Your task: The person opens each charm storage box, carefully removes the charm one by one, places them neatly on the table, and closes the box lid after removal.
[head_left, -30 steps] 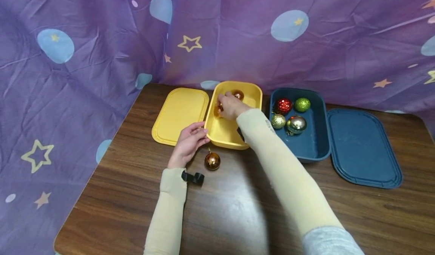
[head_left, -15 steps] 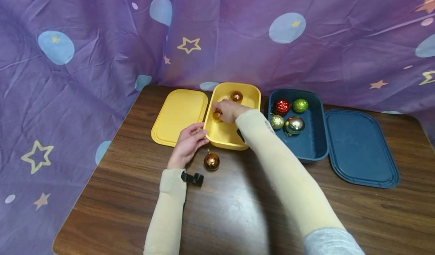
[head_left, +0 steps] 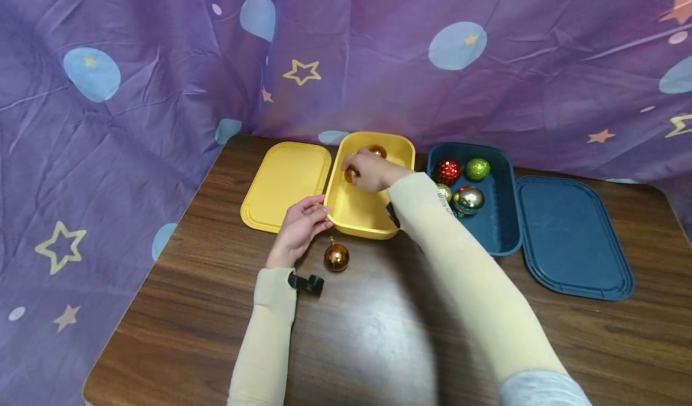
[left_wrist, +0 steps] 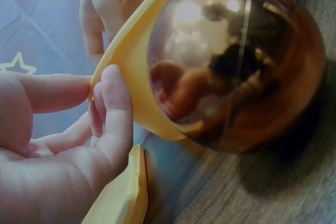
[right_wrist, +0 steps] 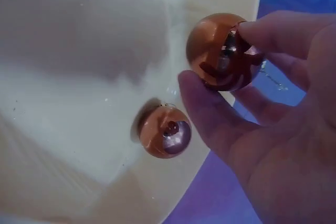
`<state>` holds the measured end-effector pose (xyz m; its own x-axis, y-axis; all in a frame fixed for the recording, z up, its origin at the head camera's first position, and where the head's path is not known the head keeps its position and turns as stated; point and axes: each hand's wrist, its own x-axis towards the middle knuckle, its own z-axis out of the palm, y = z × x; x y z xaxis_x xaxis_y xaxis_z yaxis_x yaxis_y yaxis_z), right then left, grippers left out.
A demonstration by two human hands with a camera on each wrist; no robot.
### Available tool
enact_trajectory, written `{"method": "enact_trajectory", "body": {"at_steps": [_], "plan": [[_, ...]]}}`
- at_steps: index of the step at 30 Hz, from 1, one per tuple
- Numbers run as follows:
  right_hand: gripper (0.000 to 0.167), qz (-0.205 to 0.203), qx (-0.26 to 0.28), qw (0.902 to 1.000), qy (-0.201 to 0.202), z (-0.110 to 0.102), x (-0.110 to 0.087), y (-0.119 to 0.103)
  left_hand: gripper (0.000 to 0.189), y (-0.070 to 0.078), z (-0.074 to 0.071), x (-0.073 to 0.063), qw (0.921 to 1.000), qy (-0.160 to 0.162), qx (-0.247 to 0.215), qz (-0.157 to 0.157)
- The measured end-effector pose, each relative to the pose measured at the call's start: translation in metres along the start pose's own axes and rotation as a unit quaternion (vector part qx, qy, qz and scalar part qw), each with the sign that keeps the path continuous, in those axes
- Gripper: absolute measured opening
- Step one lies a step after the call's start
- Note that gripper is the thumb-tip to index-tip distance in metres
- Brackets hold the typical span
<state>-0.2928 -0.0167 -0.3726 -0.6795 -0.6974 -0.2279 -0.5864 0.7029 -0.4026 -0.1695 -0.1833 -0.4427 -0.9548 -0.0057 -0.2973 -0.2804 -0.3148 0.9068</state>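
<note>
My right hand point(head_left: 370, 170) is over the yellow box point(head_left: 357, 217) and grips a shiny copper Christmas bauble point(right_wrist: 223, 51) between thumb and fingers. A second copper bauble point(right_wrist: 165, 132) lies in the box, near its far end in the head view. My left hand point(head_left: 300, 229) pinches the near left corner of the box's rim between thumb and fingers. Just in front of the box, beside that hand, another copper bauble point(head_left: 337, 257) rests on the table; it looks large in the left wrist view.
To the right stands a blue box point(head_left: 497, 238) holding a red bauble point(head_left: 448, 170), a green one point(head_left: 478, 169), a silvery one point(head_left: 468, 200) and a partly hidden gold one. A yellow lid point(head_left: 286, 187) and a blue lid point(head_left: 575, 238) lie flat on the wooden table point(head_left: 189, 328).
My right hand first moves down a little in the yellow box, then back up and right with the copper bauble in its fingers. The left hand keeps its place on the rim.
</note>
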Motion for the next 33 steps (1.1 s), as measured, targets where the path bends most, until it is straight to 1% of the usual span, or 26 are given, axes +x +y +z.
{"method": "enact_trajectory", "body": {"at_steps": [2,6,10,18,24,28,31,33], "plan": [[0.035,-0.007,0.007,0.9999,0.009,-0.001,-0.002,0.002,0.045,0.0,0.0,0.0,1.0,0.001,0.003,-0.003],[0.043,-0.019,0.022,0.9993,0.024,0.0,-0.008,0.006,0.045,0.001,0.0,-0.001,1.0,0.001,0.006,-0.005],[0.05,-0.031,0.029,0.9979,0.049,0.0,-0.016,0.009,0.046,0.001,-0.001,-0.001,1.0,-0.001,0.005,-0.003],[0.054,-0.028,0.066,0.9932,0.092,0.001,-0.031,0.01,0.046,0.0,0.0,-0.001,1.0,-0.003,0.008,0.0],[0.053,-0.052,0.106,0.9834,0.138,0.008,-0.036,0.006,0.047,0.001,0.0,-0.001,1.0,0.0,0.008,-0.001],[0.053,-0.057,0.127,0.9759,0.168,0.012,-0.04,0.003,0.047,0.001,0.0,-0.001,1.0,-0.002,0.008,-0.002],[0.054,-0.063,0.146,0.9676,0.196,0.016,-0.043,-0.001,0.046,0.0,0.0,-0.001,1.0,-0.001,0.007,-0.003],[0.053,-0.072,0.162,0.9603,0.215,0.019,-0.046,-0.002,0.046,0.0,0.0,-0.001,1.0,0.0,0.004,-0.003]]}}
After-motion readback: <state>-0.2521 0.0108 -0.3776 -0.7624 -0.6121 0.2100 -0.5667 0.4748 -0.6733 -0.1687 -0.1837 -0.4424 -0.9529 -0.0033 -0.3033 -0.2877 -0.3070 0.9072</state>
